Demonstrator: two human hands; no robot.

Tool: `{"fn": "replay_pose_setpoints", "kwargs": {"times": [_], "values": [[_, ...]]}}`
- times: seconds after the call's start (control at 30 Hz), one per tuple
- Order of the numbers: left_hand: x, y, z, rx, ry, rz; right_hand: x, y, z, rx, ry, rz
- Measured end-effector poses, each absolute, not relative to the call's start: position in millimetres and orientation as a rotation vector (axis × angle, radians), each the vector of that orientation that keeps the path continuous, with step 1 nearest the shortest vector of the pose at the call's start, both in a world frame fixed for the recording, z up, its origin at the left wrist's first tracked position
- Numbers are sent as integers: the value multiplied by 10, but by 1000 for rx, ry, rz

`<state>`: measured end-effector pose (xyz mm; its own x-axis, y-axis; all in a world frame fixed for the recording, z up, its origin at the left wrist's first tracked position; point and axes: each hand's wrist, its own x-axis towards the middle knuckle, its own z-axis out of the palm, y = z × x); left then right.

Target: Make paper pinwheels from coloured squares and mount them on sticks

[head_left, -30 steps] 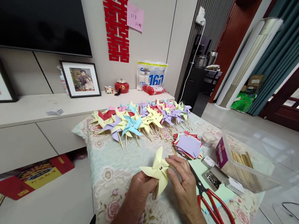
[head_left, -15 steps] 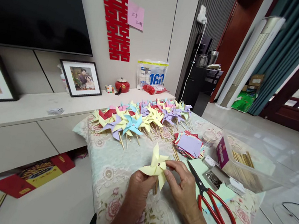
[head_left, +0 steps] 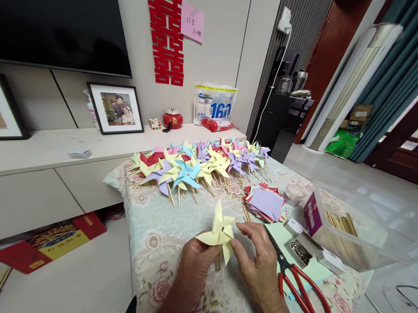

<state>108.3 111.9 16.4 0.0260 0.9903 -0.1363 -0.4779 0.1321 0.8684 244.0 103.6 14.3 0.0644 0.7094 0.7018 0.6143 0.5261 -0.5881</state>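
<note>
A pale yellow paper pinwheel (head_left: 218, 231) on a thin wooden stick is held above the flowered tablecloth (head_left: 164, 234). My left hand (head_left: 196, 261) is closed round the stick just under the paper. My right hand (head_left: 256, 258) pinches the right edge of the pinwheel with thumb and forefinger. A long row of finished pinwheels (head_left: 199, 165) in yellow, blue, purple and red lies across the far side of the table.
Red-handled scissors (head_left: 300, 294) lie right of my hands. Behind them are a stack of coloured paper squares (head_left: 265, 202), a small box of pins (head_left: 299, 251), a round tin (head_left: 293, 193) and a clear box of wooden sticks (head_left: 341, 229). A low cabinet (head_left: 43, 161) stands left.
The pinwheel has turned and tilted slightly in my hands, and my right fingers shifted from its centre to its right edge. The view drifted a little.
</note>
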Motion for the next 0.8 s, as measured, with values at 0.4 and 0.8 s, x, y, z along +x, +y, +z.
{"fn": "replay_pose_setpoints", "kwargs": {"times": [0.4, 0.8], "values": [[1120, 1244, -99, 746, 863, 1250, 2414, 1049, 105, -1108, -1754, 42], [1046, 1140, 80, 856, 1002, 1275, 2443, 983, 201, -1159, -1541, 155]]}}
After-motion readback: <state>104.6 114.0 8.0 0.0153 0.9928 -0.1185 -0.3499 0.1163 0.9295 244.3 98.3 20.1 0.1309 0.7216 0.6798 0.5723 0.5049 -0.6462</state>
